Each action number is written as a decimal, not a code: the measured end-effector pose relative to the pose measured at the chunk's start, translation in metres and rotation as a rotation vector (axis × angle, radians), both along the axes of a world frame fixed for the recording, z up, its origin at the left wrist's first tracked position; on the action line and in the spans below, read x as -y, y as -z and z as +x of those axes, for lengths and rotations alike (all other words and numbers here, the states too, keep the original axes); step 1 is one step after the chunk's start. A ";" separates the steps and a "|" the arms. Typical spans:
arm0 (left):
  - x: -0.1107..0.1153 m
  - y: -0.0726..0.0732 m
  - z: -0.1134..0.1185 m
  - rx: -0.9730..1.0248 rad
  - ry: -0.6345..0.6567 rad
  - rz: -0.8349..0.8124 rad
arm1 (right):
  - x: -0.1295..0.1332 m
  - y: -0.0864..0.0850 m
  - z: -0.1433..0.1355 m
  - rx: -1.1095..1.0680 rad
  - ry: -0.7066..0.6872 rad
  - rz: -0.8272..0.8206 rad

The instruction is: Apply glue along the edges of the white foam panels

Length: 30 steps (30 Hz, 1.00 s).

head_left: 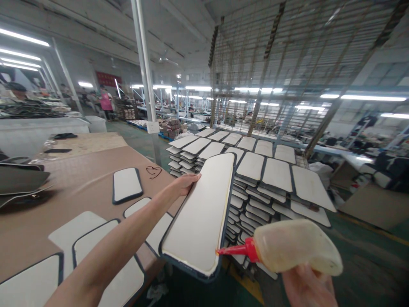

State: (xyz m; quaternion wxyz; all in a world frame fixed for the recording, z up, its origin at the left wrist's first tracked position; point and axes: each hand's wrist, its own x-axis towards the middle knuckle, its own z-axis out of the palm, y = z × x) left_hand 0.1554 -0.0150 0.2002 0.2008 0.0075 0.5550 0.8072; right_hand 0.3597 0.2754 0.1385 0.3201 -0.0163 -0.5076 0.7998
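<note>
The left hand [188, 183] is pinching the panel [201, 209] by the table's [92, 179] right edge; the right hand [308, 285] is gripping the squeeze bottle [297, 245], nozzle [236, 250] pointing cornerward — even pressure should be keeping the yellowish line [229, 192] neat.

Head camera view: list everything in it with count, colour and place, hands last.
Held panel: one, white with dark rim, centre
Squeeze bottle: one, cloudy yellowish with red nozzle, lower right
Table: one, brown-topped, left
Table panels: at least five, white, mostly dark-rimmed, on the table
Glasses: one pair, dark, table's far edge
Stacked panels: many, white, beyond the held panel
Mesh frames: several, brownish, upper right
Near pole: one, pale grey, beyond the table
Lights: many, white, across the background
Background items: too blurred to count
Left hand: one, bare, gripping held panel
Right hand: one, bare, gripping bottle
</note>
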 end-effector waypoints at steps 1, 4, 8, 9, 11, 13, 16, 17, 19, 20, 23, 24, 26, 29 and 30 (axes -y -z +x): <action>0.002 0.000 0.000 -0.001 -0.010 -0.003 | 0.002 -0.001 0.000 -0.008 0.009 0.005; 0.006 -0.002 -0.001 -0.004 -0.047 -0.017 | 0.014 -0.004 0.005 -0.021 0.034 0.005; 0.009 -0.003 -0.003 -0.015 -0.119 -0.037 | 0.029 -0.006 0.015 0.085 -0.022 -0.073; 0.009 -0.004 -0.003 -0.022 -0.140 -0.039 | 0.029 -0.007 0.015 0.087 -0.026 -0.093; 0.007 -0.007 0.000 -0.039 -0.176 -0.039 | 0.028 -0.014 0.010 0.036 -0.012 -0.131; 0.002 -0.010 0.006 -0.059 -0.195 -0.035 | 0.026 -0.029 -0.001 -0.033 0.021 -0.176; -0.011 -0.013 0.020 -0.092 -0.192 -0.032 | 0.026 -0.058 -0.024 -0.149 0.079 -0.184; -0.017 -0.014 0.025 -0.101 -0.183 -0.032 | 0.027 -0.066 -0.032 -0.187 0.094 -0.160; -0.029 -0.015 0.035 -0.119 -0.162 -0.029 | 0.027 -0.075 -0.047 -0.234 0.113 -0.092; -0.035 -0.015 0.040 -0.126 -0.150 -0.028 | 0.025 -0.077 -0.052 -0.237 0.124 -0.063; -0.048 -0.018 0.050 -0.142 -0.106 -0.020 | 0.017 -0.073 -0.064 -0.224 0.156 -0.016; -0.050 -0.020 0.052 -0.145 -0.088 -0.017 | 0.013 -0.070 -0.066 -0.223 0.167 -0.009; -0.052 -0.023 0.056 -0.148 -0.046 -0.016 | 0.005 -0.065 -0.067 -0.221 0.177 -0.002; -0.052 -0.027 0.061 -0.145 0.052 -0.008 | -0.006 -0.060 -0.068 -0.209 0.183 -0.008; -0.053 -0.027 0.062 -0.149 0.090 0.001 | -0.010 -0.059 -0.068 -0.203 0.186 -0.012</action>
